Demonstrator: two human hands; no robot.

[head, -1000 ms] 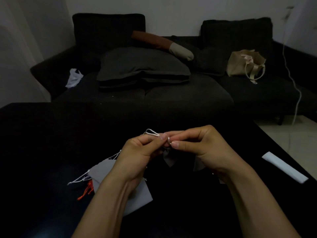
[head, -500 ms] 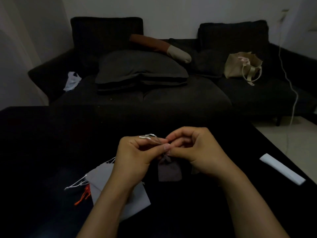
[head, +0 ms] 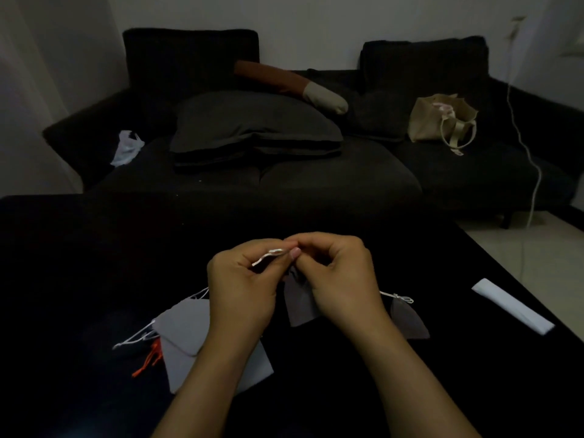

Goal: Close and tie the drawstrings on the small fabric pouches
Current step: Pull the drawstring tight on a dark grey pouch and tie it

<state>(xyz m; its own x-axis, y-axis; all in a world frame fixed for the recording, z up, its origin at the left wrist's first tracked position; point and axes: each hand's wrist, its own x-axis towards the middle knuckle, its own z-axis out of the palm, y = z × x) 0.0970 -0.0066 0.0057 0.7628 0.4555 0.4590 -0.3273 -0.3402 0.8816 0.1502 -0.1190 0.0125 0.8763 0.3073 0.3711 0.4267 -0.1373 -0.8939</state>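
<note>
Far left of the counter (head: 79, 263), at about 8 o'clock from the hands: loose white cords (head: 136, 339) and an orange cord (head: 148, 361) are seen beside a pile of grey pouches (head: 186, 330), partly covered by the left forearm. These pouches lie flat and appear not yet drawn shut.

Left hand (head: 240, 292): fingers are curled, and the white drawstring (head: 270, 255) is pinched between thumb and forefinger. A second ago a small open loop stood up above this hand; now the cord is drawn out straighter and slanted toward 2 o'clock, so a knot is judged to be in the course of being pulled tight.

Centre: the dark pouch (head: 300, 305) in hand is hung below the fingertips, its neck gathered, clear of the counter as far as can be told. Half a second ago it was seen in much the same place.

Right hand (head: 338, 276): the grip is closed at the pouch neck, finger ends meeting those of the left hand; exactly which strand is held cannot be told.

At 4 o'clock of the right hand, a second dark pouch (head: 409, 320) with a tied white bow (head: 403, 298) is laid on the counter, judged finished. Far right, a white folded strip (head: 512, 306) is noted.
</note>
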